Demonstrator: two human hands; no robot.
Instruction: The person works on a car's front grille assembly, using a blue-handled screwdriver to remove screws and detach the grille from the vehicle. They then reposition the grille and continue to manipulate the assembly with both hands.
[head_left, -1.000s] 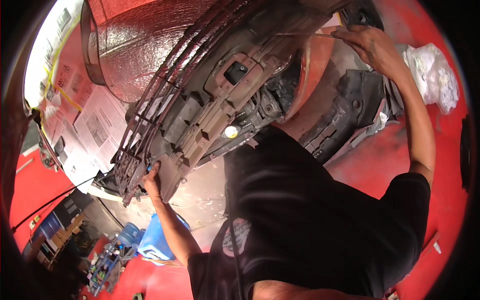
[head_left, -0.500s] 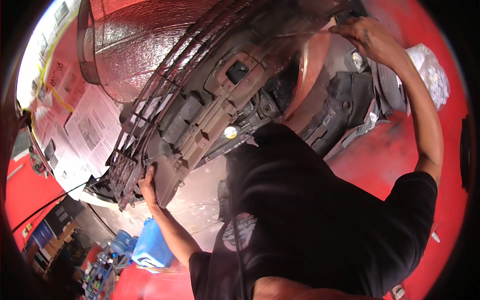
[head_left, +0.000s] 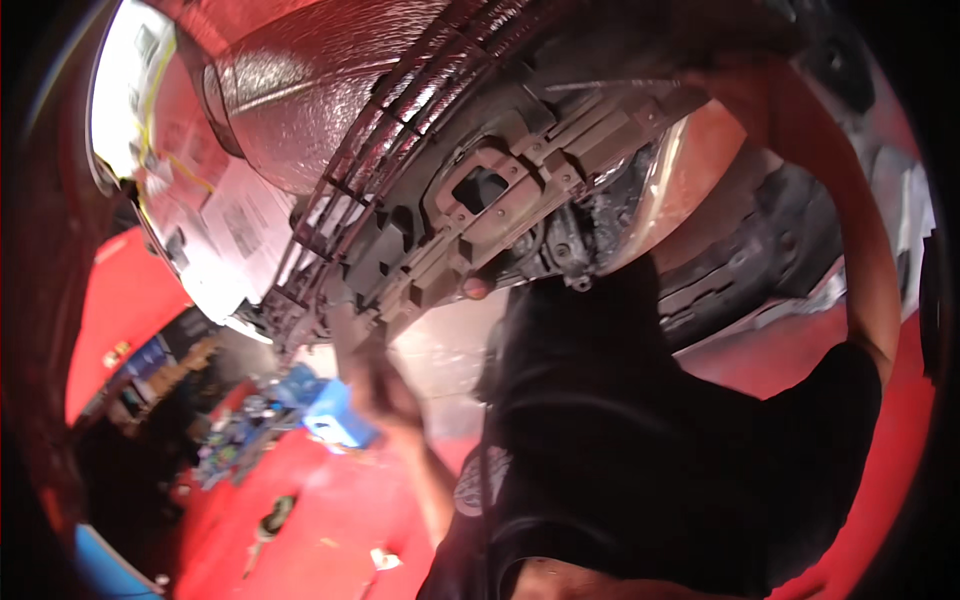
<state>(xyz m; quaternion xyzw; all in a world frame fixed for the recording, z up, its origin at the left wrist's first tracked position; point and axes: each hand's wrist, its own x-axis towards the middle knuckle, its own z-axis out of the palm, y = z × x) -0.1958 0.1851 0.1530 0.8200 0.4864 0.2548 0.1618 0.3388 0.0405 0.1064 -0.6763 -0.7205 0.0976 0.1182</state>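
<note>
A large car bumper cover with a square opening runs diagonally in front of me, its brown-grey ribbed inner side showing. A slatted dark grille lies along its far side. My right hand, in shadow, is closed at the cover's upper right edge; the fingertips are hard to make out. My left hand is smeared by motion just below the cover's lower left end. Whether it touches the cover cannot be told. Beneath the cover, dark mechanical parts sit beside an orange-pink curved surface.
Silvery sheeting and newspaper cover surfaces beyond the grille. A blue container stands on the red floor at lower left, beside a clutter of small items. A dark curved liner is at the right.
My left hand has come down from the cover's lower end and is now blurred. The cover and its surroundings sit further right in the view. My right hand stays by the upper edge.
</note>
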